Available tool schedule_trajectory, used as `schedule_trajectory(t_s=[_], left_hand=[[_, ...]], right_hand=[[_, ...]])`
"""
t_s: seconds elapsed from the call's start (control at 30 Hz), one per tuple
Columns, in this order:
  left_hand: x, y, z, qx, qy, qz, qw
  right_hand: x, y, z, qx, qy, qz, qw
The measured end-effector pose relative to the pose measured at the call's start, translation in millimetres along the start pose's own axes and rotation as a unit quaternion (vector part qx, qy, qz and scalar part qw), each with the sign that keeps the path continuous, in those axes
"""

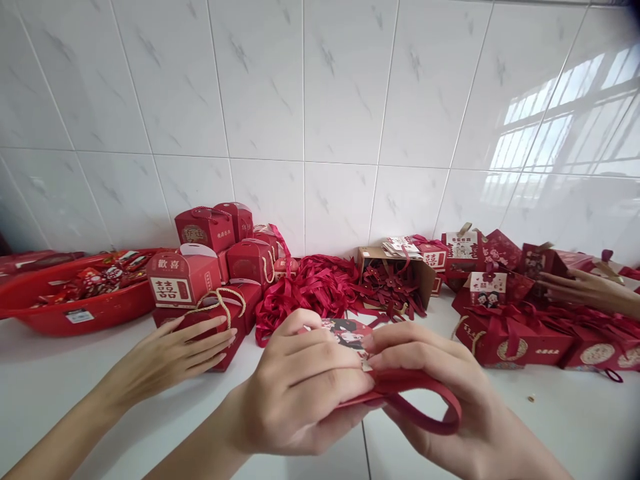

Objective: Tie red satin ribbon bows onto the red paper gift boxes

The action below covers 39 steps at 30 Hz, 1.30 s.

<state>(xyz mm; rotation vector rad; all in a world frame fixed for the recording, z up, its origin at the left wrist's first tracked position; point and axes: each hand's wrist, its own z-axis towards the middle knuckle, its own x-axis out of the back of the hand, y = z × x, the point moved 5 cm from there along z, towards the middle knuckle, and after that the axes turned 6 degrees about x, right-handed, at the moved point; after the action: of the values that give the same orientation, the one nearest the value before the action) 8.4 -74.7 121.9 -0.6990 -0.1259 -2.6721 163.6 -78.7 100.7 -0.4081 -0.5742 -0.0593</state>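
Observation:
My left hand (315, 387) is closed around a flat red ribbon (425, 420), which folds into a loop on the right side. Close against it, my right hand (440, 387) has its fingertips pressed on the edge of a small printed card (347, 327) with a cartoon figure. A little pale piece shows between the fingertips. My fingers and palms hide the lower part of the card and most of the ribbon's other end. Both hands are held above the white tabletop, at the front centre.
On the left, another person's hand (200, 343) touches a red gift box (240, 307) beside stacked boxes and a red basin (100, 313) of candies. Behind lie a ribbon heap (320, 287) and an open carton (425, 283). Another hand (590, 290) reaches among finished-looking boxes (520, 343) at right.

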Motion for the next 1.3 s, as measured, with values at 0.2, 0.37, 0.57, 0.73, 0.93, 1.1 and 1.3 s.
schedule_trajectory(t_s=[0.2,0.37,0.57,0.73,0.93,1.1,1.3], left_hand=[[6.7,11.0,-0.4,-0.134,-0.007,0.067,0.989],[2.0,8.0,5.4,-0.082,-0.025,0.038,0.996],[-2.1,1.7,11.5,0.034,-0.072,-0.040,0.996],[-6.9,-3.8,6.7,0.124,-0.133,-0.071,0.981],[-11.9,-13.3,0.3,0.180,-0.128,-0.104,0.970],[-14.6,-18.4,1.4,0.157,-0.101,-0.095,0.978],[-1.8,-13.5,1.5,0.136,-0.128,-0.104,0.977]], right_hand=[[-1.3,3.3,-2.6,0.050,0.003,-0.030,0.998],[0.3,5.6,-1.7,0.095,0.019,-0.043,0.994],[-3.5,9.5,-2.9,0.082,0.000,-0.039,0.996],[-6.5,11.5,-3.0,0.038,-0.014,-0.030,0.999],[-6.7,11.0,1.5,-0.015,0.028,-0.029,0.999],[-13.2,17.5,1.6,-0.050,0.087,-0.028,0.995],[-8.5,21.0,4.6,-0.024,0.058,0.024,0.998]])
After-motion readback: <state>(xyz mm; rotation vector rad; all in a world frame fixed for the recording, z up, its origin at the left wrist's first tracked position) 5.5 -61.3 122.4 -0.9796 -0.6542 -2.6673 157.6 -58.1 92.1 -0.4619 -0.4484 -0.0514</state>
